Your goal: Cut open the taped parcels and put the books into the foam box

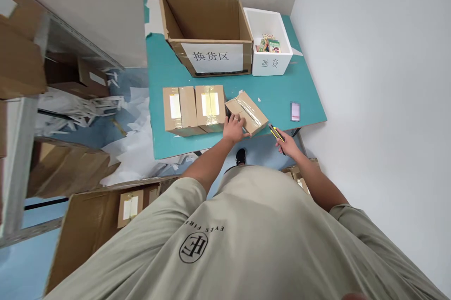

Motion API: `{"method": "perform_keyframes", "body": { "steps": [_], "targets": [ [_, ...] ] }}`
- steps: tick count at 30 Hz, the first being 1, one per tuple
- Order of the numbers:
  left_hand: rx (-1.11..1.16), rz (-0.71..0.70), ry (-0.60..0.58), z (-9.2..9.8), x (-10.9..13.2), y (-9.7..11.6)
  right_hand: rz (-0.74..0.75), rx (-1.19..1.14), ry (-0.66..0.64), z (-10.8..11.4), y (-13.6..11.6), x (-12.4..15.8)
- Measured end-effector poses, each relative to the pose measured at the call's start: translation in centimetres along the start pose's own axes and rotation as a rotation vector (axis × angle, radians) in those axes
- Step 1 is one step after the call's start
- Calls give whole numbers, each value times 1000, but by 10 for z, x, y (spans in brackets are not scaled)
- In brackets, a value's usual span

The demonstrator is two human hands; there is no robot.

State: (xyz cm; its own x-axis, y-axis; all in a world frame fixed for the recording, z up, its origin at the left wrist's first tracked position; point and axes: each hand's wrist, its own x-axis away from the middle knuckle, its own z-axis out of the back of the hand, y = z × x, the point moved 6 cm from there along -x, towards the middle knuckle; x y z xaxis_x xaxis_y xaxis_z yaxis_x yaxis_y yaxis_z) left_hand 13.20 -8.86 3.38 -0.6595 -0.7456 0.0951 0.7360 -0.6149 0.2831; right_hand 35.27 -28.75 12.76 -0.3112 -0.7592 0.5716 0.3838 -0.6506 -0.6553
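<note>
My left hand [234,128] rests on the near corner of a small taped cardboard box [248,111] that lies turned at an angle on the teal table [165,69]. Its fingers curl over the box's edge. My right hand [289,144] is closed round a yellow and black utility knife [276,133], held just off the table's front edge to the right of the box. Two more sealed cardboard boxes [179,109] [210,107] with pale labels lie side by side left of the angled one.
A large open carton [207,32] with a white paper sign stands at the back of the table. Beside it is a white foam box [269,43] holding small packets. A phone [295,111] lies at the right. Cartons [95,225] and paper scraps litter the floor at left.
</note>
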Motion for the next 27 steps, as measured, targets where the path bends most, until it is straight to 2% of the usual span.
{"method": "perform_keyframes", "body": {
  "steps": [2, 5, 9, 13, 16, 22, 27],
  "targets": [
    [-5, 32, 17, -1, 1, 0, 29, -172, 15, 7, 15, 6],
    [-5, 70, 13, -5, 3, -1, 54, -287, 44, 13, 33, 13],
    [7, 82, 7, -6, 1, 1, 48, -285, 98, 15, 47, 18],
    [-50, 47, -12, -1, -3, 1, 33, -223, 118, 14, 51, 17],
    [-125, -46, -69, 7, -11, -1, 38, -109, 113, 13, 46, 13],
    [-177, -391, -163, 28, -45, -4, 45, 102, 77, 4, 15, -5],
    [-198, -530, -181, 33, -65, 2, 58, 311, 46, -3, -16, -19]
  ]
}}
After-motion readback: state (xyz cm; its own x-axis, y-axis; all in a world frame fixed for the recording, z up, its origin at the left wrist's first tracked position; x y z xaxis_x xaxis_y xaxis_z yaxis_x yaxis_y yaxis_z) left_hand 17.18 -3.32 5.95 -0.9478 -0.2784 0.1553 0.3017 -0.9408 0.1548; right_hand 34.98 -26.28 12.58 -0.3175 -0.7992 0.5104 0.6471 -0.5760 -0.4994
